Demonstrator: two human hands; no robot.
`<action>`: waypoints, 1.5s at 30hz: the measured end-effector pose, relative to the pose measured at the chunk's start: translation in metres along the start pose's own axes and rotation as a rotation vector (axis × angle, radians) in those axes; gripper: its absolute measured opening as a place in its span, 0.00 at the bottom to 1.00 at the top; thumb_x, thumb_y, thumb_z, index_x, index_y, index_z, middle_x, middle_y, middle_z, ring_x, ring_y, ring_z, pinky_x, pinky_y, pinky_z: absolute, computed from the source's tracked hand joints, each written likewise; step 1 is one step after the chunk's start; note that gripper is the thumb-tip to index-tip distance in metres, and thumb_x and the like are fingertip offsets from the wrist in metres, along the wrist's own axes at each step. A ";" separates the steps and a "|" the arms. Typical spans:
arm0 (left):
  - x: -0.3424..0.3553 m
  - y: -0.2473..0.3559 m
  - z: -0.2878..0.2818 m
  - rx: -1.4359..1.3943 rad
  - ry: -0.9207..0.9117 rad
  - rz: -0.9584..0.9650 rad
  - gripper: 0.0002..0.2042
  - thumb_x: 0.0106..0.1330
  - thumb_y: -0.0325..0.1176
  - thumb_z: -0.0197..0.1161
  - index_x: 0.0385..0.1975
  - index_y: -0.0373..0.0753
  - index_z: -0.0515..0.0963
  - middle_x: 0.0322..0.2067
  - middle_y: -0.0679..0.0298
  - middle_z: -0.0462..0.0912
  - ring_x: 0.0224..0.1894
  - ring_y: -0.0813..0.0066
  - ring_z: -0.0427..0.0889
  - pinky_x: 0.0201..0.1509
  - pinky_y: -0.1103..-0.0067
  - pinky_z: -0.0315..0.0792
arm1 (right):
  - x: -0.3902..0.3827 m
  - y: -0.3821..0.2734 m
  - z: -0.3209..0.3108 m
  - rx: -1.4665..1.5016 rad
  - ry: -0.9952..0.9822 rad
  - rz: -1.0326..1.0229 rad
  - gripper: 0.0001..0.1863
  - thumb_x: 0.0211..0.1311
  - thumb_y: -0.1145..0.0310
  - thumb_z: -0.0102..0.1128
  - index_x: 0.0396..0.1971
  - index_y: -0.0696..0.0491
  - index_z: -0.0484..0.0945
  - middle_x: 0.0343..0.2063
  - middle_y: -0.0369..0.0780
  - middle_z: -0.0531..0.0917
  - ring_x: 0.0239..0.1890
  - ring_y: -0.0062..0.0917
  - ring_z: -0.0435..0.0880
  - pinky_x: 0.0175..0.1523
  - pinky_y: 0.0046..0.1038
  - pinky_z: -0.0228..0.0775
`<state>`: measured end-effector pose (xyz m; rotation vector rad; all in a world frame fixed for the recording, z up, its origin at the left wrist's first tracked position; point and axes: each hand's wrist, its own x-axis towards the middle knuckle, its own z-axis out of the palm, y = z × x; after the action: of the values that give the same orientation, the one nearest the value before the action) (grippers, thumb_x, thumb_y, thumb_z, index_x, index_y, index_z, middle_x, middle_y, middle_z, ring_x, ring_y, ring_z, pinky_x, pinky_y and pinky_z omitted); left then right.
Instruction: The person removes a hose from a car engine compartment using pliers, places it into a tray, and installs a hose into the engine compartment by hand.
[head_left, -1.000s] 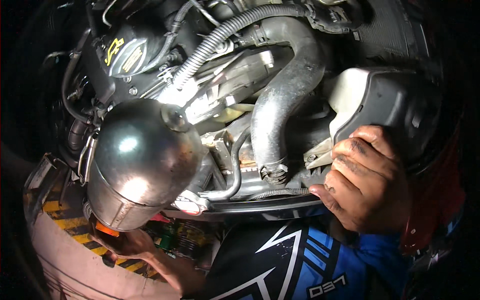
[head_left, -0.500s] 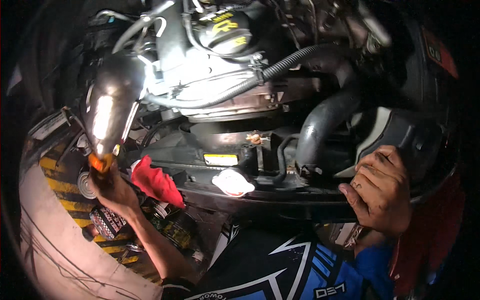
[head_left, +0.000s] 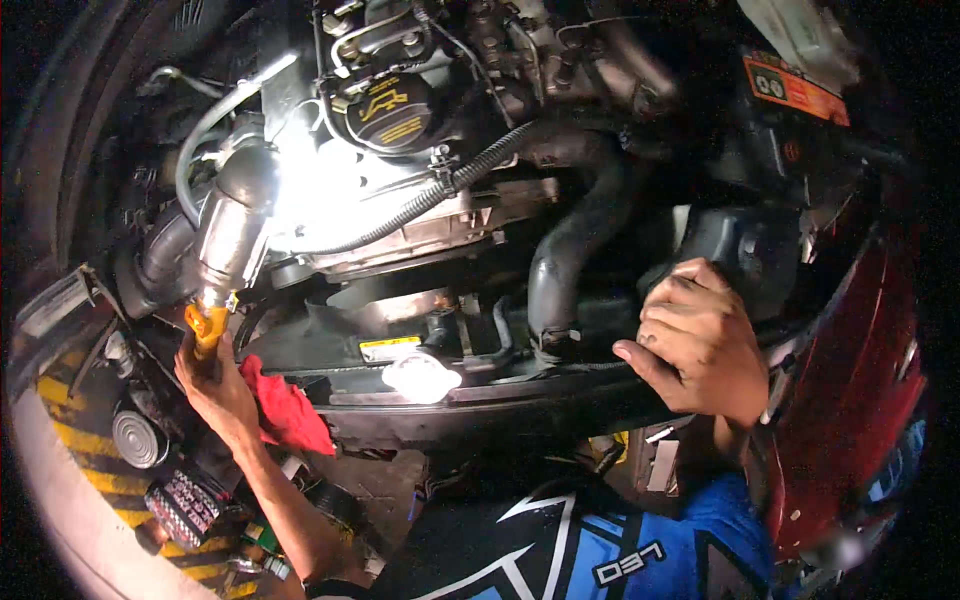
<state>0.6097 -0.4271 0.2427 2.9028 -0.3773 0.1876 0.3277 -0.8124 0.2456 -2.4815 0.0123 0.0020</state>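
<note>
My left hand (head_left: 215, 385) grips the orange handle of a metal work lamp (head_left: 232, 225), whose light falls brightly on the engine (head_left: 480, 210). My right hand (head_left: 700, 350) is closed over the edge of a black plastic part (head_left: 735, 245) at the front right of the engine bay. Between my hands are a thick curved rubber hose (head_left: 560, 280) and a round silvery cap (head_left: 420, 376). A black oil cap with yellow markings (head_left: 390, 115) sits higher up, near a corrugated conduit (head_left: 465, 165).
A red cloth (head_left: 290, 405) hangs beside my left forearm. Cans and other items lie on yellow-and-black striped floor (head_left: 70, 430) at lower left. A red body panel (head_left: 840, 390) is on the right; a battery with an orange label (head_left: 795, 130) is at upper right.
The lamp has moved up and away from me, its head swung onto the engine's left side. The view has shifted, showing more of the bay. My right hand stays closed at the right.
</note>
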 end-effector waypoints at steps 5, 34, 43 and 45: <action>0.000 -0.007 0.001 -0.104 -0.072 0.036 0.21 0.64 0.35 0.66 0.52 0.30 0.73 0.47 0.51 0.78 0.48 0.59 0.79 0.53 0.70 0.71 | -0.004 0.000 -0.003 0.021 0.017 0.005 0.11 0.52 0.65 0.67 0.18 0.52 0.76 0.20 0.37 0.77 0.30 0.30 0.76 0.45 0.35 0.67; -0.005 -0.006 0.003 -0.327 -0.105 0.124 0.20 0.68 0.30 0.61 0.56 0.30 0.69 0.47 0.53 0.78 0.47 0.68 0.78 0.54 0.75 0.71 | -0.017 0.001 -0.002 -0.112 0.846 0.405 0.09 0.55 0.76 0.63 0.37 0.59 0.80 0.33 0.47 0.84 0.34 0.39 0.83 0.40 0.33 0.74; -0.001 -0.012 0.010 -0.280 -0.030 0.157 0.23 0.66 0.35 0.63 0.57 0.30 0.70 0.51 0.48 0.77 0.51 0.60 0.79 0.56 0.71 0.70 | -0.015 0.005 -0.003 -0.094 0.836 0.483 0.10 0.57 0.72 0.63 0.39 0.58 0.80 0.34 0.47 0.84 0.35 0.39 0.84 0.41 0.33 0.74; -0.002 -0.012 0.009 -0.357 -0.046 0.113 0.23 0.66 0.35 0.63 0.57 0.31 0.70 0.51 0.48 0.77 0.51 0.60 0.78 0.56 0.71 0.70 | -0.015 0.005 -0.003 -0.114 0.839 0.465 0.10 0.57 0.71 0.64 0.39 0.58 0.80 0.34 0.47 0.84 0.35 0.40 0.84 0.41 0.33 0.74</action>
<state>0.6117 -0.4169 0.2311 2.5396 -0.5240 0.0620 0.3126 -0.8181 0.2448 -2.3475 0.9519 -0.8468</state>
